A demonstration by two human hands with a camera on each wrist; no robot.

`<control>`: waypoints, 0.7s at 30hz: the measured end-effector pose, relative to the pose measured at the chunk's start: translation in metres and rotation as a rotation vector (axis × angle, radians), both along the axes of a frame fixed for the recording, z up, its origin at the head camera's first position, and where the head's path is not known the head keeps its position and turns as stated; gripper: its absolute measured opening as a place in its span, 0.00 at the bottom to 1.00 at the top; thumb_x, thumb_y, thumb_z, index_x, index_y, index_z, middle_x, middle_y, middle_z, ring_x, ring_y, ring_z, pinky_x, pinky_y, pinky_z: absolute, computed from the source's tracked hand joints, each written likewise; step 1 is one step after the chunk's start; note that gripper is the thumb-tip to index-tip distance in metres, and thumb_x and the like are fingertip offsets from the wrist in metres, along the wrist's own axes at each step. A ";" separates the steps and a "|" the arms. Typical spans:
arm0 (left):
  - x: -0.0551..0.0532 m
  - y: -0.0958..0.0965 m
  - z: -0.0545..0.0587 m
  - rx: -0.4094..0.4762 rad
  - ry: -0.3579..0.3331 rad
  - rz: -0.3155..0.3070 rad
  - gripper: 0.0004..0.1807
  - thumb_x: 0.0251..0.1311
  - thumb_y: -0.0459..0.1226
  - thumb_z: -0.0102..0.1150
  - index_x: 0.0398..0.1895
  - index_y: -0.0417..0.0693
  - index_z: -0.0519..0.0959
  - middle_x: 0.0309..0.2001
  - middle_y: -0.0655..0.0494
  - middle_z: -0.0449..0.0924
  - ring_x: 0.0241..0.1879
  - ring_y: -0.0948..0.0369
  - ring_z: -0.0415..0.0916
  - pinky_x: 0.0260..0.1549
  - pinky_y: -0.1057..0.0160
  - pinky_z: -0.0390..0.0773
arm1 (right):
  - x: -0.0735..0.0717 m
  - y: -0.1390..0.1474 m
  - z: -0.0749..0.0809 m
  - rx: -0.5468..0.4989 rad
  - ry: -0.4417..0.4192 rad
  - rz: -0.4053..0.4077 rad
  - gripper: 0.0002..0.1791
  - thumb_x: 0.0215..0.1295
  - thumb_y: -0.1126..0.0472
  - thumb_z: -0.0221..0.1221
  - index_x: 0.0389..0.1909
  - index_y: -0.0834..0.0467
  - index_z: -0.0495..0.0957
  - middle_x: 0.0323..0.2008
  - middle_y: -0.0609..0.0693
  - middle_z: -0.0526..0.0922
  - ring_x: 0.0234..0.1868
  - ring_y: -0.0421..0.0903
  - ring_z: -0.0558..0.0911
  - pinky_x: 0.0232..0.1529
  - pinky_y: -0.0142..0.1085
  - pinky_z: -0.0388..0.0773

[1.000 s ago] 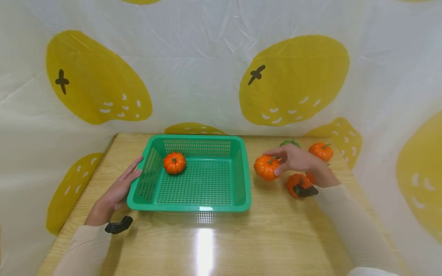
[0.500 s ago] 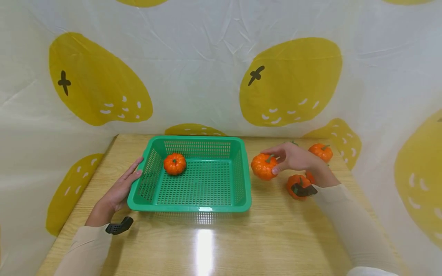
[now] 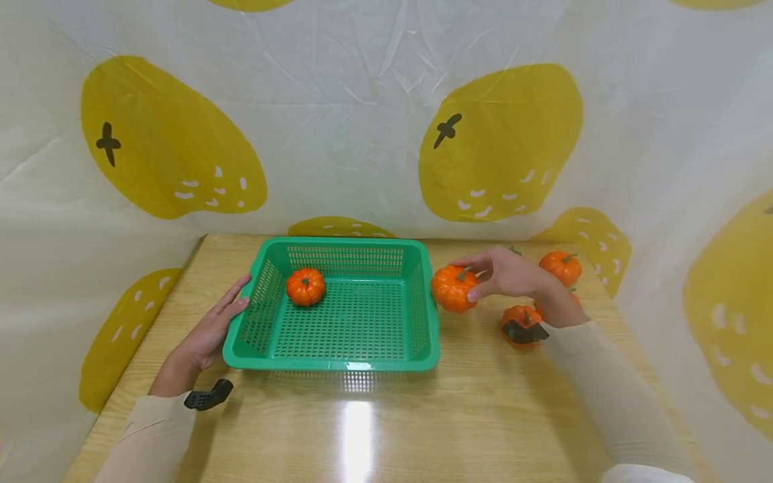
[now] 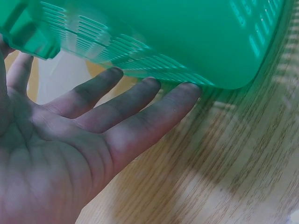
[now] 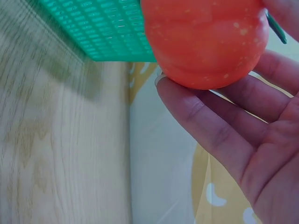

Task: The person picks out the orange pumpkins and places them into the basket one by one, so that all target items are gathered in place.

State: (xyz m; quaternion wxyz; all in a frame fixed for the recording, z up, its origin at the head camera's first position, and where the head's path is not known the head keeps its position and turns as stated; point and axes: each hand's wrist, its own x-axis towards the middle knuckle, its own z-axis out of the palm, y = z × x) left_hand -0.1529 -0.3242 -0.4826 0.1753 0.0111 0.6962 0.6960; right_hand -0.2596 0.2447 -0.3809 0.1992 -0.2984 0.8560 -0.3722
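My right hand [image 3: 507,272] grips a small orange pumpkin [image 3: 453,290] with a green stem, fingers and thumb on its sides. The pumpkin is at the right rim of a green plastic basket [image 3: 362,364]; whether they touch I cannot tell. In the right wrist view the pumpkin [image 5: 205,42] sits above the fingers, off the table. My left hand [image 3: 210,329] lies at the basket's left side. In the left wrist view its straight fingers [image 4: 145,109] reach the slotted wall. Inside the basket, toward the back left, sits another orange pumpkin [image 3: 305,287].
Right of the basket, more orange pumpkins stand on the wooden table [image 3: 459,416]: one at the back [image 3: 560,267], one nearer [image 3: 523,325] partly behind the black wrist camera, and one mostly hidden by my forearm. A patterned cloth [image 3: 338,134] hangs behind.
My right hand has carried the pumpkin left, up to the basket's right rim. My left hand, the basket and the pumpkin inside have stayed put.
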 end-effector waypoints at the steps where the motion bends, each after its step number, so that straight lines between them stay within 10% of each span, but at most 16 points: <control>1: 0.000 0.000 0.000 -0.004 0.001 0.000 0.34 0.84 0.53 0.36 0.84 0.80 0.36 0.79 0.37 0.45 0.53 0.60 0.82 0.48 0.53 0.87 | 0.000 -0.001 0.000 -0.002 0.001 0.000 0.38 0.58 0.60 0.76 0.70 0.63 0.76 0.62 0.60 0.84 0.63 0.63 0.82 0.60 0.54 0.82; 21: 0.001 0.001 0.002 0.002 -0.016 0.013 0.34 0.84 0.54 0.37 0.84 0.82 0.37 0.80 0.39 0.43 0.53 0.61 0.81 0.48 0.54 0.87 | -0.002 -0.018 0.001 -0.039 0.034 0.009 0.37 0.58 0.60 0.77 0.68 0.62 0.77 0.62 0.61 0.84 0.59 0.61 0.86 0.57 0.49 0.85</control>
